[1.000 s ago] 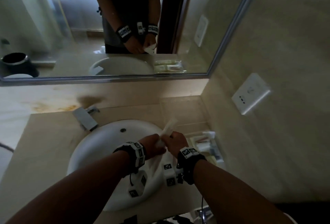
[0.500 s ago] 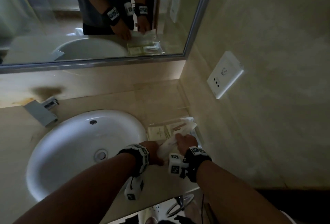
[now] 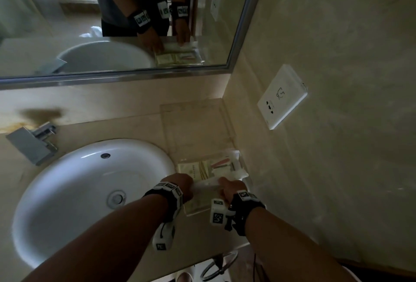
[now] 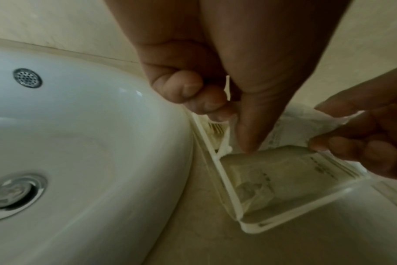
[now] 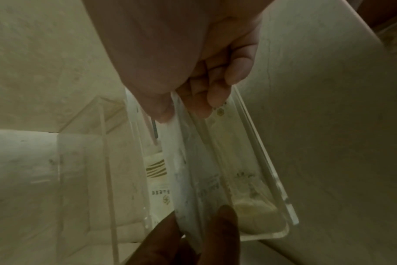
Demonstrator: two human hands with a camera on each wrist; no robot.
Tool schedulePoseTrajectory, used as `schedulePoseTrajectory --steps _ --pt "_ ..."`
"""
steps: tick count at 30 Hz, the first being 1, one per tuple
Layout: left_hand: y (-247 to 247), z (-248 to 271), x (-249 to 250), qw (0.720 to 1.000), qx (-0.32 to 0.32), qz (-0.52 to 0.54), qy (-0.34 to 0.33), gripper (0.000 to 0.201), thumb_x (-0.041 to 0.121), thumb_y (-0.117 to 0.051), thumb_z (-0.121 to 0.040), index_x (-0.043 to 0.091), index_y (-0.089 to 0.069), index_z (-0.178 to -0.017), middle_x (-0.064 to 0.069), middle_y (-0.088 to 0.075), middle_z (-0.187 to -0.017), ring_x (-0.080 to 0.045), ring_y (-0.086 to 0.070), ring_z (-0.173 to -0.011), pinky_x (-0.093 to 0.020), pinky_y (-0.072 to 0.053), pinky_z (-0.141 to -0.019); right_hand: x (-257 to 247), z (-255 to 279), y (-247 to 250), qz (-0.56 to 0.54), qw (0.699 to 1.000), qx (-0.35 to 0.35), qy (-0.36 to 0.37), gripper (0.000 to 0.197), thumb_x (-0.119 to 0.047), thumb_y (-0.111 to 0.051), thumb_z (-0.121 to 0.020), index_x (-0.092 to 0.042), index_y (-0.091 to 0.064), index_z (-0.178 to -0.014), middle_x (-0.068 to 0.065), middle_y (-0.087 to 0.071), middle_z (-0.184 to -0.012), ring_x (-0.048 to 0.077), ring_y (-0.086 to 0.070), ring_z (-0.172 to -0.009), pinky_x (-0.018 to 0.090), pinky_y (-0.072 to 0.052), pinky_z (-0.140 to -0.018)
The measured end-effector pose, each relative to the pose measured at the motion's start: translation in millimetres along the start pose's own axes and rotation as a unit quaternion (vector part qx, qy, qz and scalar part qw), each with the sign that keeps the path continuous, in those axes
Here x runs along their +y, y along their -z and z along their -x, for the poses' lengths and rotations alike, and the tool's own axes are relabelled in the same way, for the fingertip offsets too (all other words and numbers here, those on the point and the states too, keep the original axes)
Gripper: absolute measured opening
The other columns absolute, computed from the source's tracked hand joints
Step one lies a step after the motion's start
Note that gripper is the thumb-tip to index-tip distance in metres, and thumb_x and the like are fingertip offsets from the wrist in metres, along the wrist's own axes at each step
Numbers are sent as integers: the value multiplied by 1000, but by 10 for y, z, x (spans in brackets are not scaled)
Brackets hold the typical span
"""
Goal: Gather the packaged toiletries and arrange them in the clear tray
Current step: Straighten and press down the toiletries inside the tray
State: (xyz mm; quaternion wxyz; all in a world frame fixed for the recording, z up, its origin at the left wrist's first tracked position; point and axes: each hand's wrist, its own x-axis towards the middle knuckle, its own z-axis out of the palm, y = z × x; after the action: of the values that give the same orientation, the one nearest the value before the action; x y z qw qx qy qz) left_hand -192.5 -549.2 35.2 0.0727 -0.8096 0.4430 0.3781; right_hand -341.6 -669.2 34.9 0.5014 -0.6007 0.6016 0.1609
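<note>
A clear tray [image 3: 195, 133] lies on the counter in the corner, right of the basin. Its near half holds a cream packet [image 3: 191, 169] and a packet with a red toothbrush [image 3: 221, 164]. A long white packet [image 3: 206, 186] lies crosswise over the tray's near end, with a hand at each end. My left hand [image 3: 180, 183] pinches its left end between thumb and curled fingers [image 4: 233, 125]. My right hand [image 3: 229, 188] pinches the right end [image 5: 184, 107]. Under it, inside the tray's near corner [image 4: 249, 227], lies another cream packet [image 4: 272, 170].
The white basin [image 3: 85, 191] fills the counter to the left, with a chrome faucet [image 3: 33, 142] behind it. A tiled wall with a white socket [image 3: 282, 97] stands close on the tray's right. The mirror [image 3: 126, 23] hangs above. A chrome ring [image 3: 218, 266] hangs below the counter edge.
Both hands have carried the white packet from above the basin's rim rightward and down onto the tray's near end, turning it crosswise.
</note>
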Motion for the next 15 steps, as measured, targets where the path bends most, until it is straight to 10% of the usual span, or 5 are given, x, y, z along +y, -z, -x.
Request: schedulePoseTrajectory --steps 8,11,15 --pt "-157 -104 38 1000 8 17 15 29 31 -52 -86 23 -64 -111 -3 -67 -111 -25 -65 -102 -34 -53 -86 6 -39 96 59 998 4 21 41 -52 -47 -91 -16 -65 -83 15 -69 -97 31 -66 -89 42 -54 -89" --pt "-182 -118 36 1000 20 10 16 32 31 -53 -86 24 -62 -116 -3 -65 -117 -24 -63 -108 -34 -52 -89 -27 -7 161 145 986 62 53 46 -46 -46 -96 -6 -67 -107 16 -68 -111 32 -63 -102 35 -49 -88" --pt "-145 -79 31 999 33 -3 1 43 39 -59 -83 24 -55 -123 -3 -62 -122 -25 -60 -113 -36 -52 -92 -15 21 216 210 951 165 158 22 -39 -47 -94 -21 -60 -96 7 -62 -109 26 -59 -97 29 -44 -79"
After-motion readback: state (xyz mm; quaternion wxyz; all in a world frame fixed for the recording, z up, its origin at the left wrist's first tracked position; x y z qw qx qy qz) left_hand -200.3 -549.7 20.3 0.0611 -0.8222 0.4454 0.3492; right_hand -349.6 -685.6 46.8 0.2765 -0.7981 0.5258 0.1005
